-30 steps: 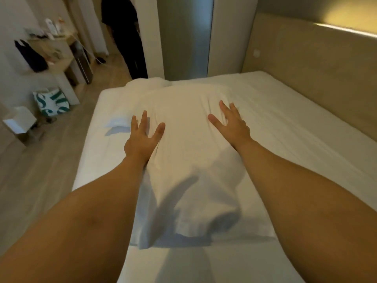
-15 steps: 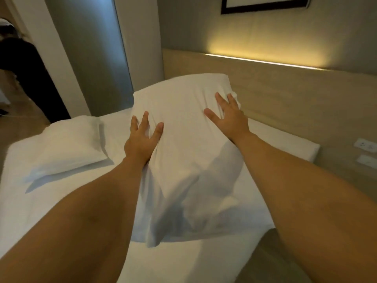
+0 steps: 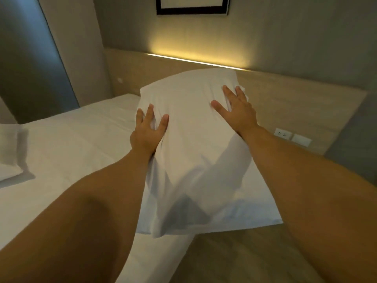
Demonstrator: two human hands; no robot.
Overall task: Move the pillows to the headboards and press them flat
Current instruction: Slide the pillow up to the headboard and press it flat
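The left hand (image 3: pixel 147 133) grips the white pillow (image 3: pixel 195 152) at its left edge, fingers spread and dug into creased fabric. The right hand (image 3: pixel 238 111) clasps the right edge, fingers splayed. The pillow is held above the bed (image 3: pixel 71 144) corner, top end near the wooden headboard (image 3: pixel 285 99), lower end sagging

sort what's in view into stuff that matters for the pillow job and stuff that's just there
Part of the job:
- held pillow, gripped by left hand and right hand
- second pillow, at the left edge of the bed
- headboard
- bed

Just there:
- picture frame
- wall sockets
- light strip
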